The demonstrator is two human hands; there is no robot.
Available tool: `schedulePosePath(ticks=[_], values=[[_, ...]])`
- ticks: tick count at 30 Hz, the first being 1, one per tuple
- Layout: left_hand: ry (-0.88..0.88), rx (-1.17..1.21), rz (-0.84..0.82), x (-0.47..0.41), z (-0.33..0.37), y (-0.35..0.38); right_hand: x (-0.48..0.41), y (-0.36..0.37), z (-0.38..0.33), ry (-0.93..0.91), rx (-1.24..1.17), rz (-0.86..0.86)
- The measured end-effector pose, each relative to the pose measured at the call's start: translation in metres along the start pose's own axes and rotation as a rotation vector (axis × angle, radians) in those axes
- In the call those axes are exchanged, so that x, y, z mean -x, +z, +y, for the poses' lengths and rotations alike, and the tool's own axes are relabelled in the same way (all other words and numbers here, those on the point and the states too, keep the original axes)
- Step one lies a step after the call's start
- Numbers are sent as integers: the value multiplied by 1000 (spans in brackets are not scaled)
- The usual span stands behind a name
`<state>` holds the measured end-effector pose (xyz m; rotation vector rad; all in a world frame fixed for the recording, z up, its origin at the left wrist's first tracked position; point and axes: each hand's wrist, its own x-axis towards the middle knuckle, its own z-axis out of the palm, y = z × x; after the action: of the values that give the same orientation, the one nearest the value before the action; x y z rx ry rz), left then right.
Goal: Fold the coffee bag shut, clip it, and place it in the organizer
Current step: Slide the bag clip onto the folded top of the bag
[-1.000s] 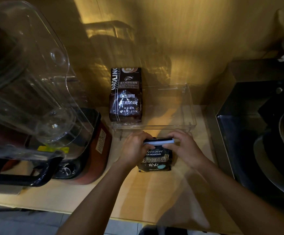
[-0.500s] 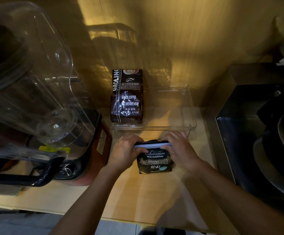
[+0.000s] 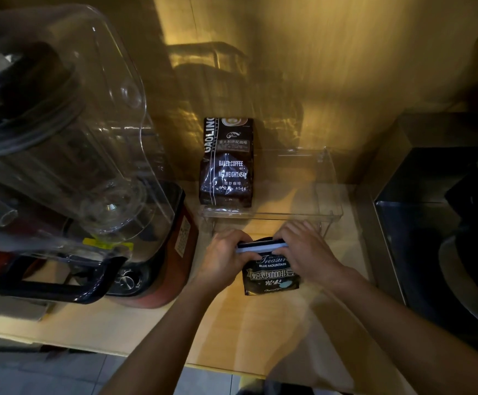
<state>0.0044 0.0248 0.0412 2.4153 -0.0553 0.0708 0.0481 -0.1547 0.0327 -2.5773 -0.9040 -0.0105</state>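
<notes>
Person's left hand [image 3: 223,259] & right hand [image 3: 307,252] are pinching the pale-blue bar clip [image 3: 262,248] onto the small black foil coffee bag [image 3: 270,276], fingers curled tight around both ends, so clipping's prob finishing up and next it's needing a lift into the clear acrylic organizer [image 3: 272,215].

Two bare forearms seen, no sleeves worn. Left hand [image 3: 223,259] and right hand [image 3: 307,252]: no rings, watch or gloves noted; fingers [image 3: 296,232] uncovered.

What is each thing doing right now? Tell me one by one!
Small black Blue Mountain coffee bag: top folded, held on the counter.
Pale blue bar clip: across the fold.
Left hand: gripping clip's end.
Right hand: gripping other end.
Clear plastic organizer: holds upright brown bag.
</notes>
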Motion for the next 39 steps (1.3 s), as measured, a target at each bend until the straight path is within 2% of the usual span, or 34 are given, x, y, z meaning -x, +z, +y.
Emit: schedulePosePath(ticks=[9,14,19,24,29,39], values=[[-20,142,102,8,-16,-11,2,-5,2,61,0,-7],[-10,140,98,7,-21,-11,-8,-10,-4,17,52,-48],[49,105,122,2,-23,-6,-27,6,-37,-109,94,-68],[29,81,167,10,-27,-1,-30,10,-47,-105,86,-61],[-43,106,222,15,-20,6,-26,14,-53,-79,107,-19],[-54,72,302,15,-7,14,-22,12,-51,-36,42,119]])
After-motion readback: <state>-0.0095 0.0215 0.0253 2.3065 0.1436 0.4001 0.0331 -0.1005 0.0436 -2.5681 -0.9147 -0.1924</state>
